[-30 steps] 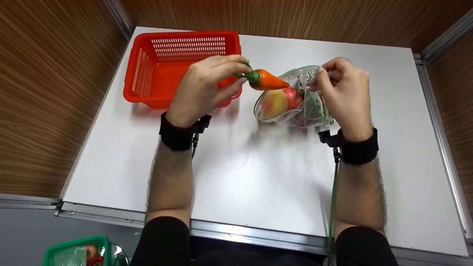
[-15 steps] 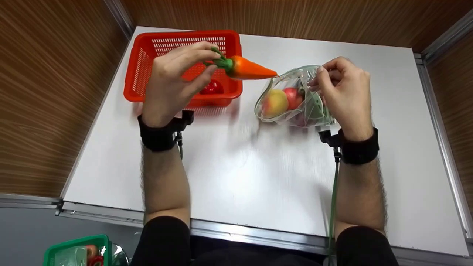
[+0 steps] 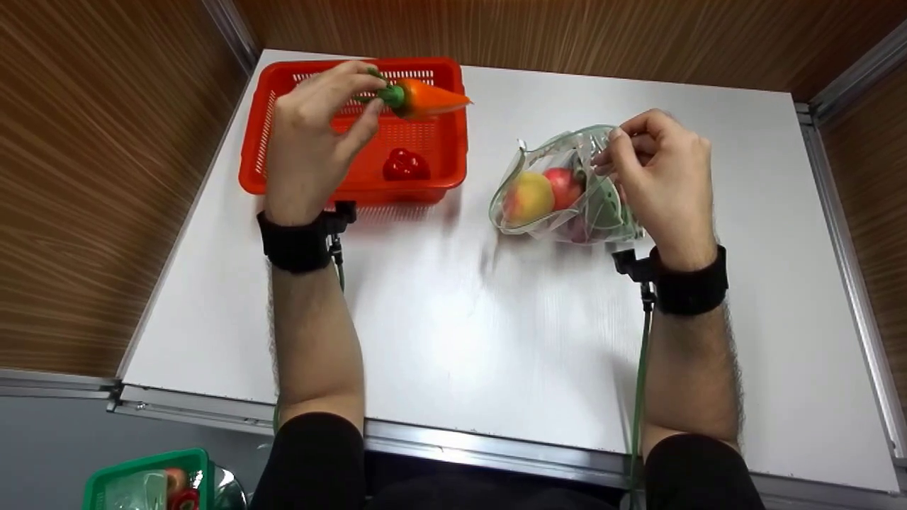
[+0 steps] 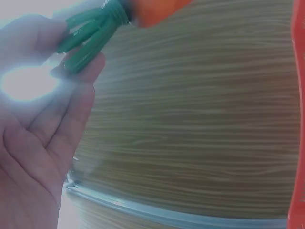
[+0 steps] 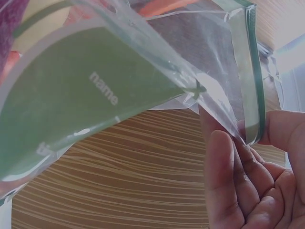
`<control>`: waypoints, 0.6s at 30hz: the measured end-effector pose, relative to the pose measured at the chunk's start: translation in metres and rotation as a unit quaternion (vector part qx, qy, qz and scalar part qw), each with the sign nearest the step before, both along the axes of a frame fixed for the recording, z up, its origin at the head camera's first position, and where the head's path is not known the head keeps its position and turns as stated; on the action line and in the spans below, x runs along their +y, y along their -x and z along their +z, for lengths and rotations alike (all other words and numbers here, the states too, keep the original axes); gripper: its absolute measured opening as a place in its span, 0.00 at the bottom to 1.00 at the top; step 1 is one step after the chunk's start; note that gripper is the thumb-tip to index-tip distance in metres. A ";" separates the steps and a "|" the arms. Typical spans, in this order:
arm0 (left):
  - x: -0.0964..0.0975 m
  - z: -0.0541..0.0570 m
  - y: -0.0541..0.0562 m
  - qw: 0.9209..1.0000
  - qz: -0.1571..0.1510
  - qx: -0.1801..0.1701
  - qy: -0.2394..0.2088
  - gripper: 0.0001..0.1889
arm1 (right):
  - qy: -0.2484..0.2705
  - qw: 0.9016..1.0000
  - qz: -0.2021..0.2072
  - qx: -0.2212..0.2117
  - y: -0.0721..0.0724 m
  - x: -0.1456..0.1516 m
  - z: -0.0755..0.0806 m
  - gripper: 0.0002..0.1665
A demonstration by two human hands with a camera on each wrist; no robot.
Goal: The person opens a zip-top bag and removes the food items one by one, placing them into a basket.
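Note:
My left hand [image 3: 308, 138] pinches a toy carrot [image 3: 426, 98] by its green stalks, above the red basket [image 3: 248, 159]. The carrot's orange tip points right. In the left wrist view the green stalks [image 4: 90, 38] sit between thumb and fingers. A shiny red pepper [image 3: 406, 164] lies on the basket floor. My right hand [image 3: 666, 180] pinches the green-edged rim of a clear zip bag [image 3: 524, 159], whose mouth gapes to the left. Inside the bag are a yellow-red fruit [image 3: 530, 198] and a red fruit [image 3: 564, 188]; other contents are partly hidden.
The white table [image 3: 468, 333] is enclosed by wood-patterned panels [image 3: 538, 39] at the back and sides. Below its front left corner stands a green basket [image 3: 147, 464] with red produce and clear plastic. A green cable [image 3: 639, 397] runs from the right wrist.
My left hand has moved left with the carrot, away from the bag's mouth to above the red basket, uncovering the red pepper. The right hand and bag have stayed nearly still.

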State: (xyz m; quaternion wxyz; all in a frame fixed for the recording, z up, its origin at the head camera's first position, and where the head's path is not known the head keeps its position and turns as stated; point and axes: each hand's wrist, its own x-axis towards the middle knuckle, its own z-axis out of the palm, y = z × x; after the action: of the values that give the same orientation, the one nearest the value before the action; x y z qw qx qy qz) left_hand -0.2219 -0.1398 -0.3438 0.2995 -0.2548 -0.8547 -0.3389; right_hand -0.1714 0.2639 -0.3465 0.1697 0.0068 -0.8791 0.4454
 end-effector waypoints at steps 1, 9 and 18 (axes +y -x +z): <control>-0.001 -0.001 0.002 1.000 0.010 -0.008 -0.002 0.18 | 0.001 1.000 0.000 0.000 0.000 0.000 0.000 0.10; -0.006 -0.010 0.016 0.991 0.088 -0.096 -0.011 0.16 | -0.001 1.000 0.004 0.009 0.001 0.000 0.000 0.11; 0.004 -0.018 0.028 0.981 0.113 -0.152 0.041 0.17 | -0.005 1.000 0.004 0.006 0.001 0.000 0.000 0.11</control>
State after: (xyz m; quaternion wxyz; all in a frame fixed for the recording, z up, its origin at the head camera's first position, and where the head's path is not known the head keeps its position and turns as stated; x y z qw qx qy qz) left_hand -0.2495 -0.1360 -0.3617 0.1917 -0.1136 -0.9267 -0.3025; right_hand -0.1724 0.2643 -0.3467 0.1731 0.0133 -0.8802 0.4417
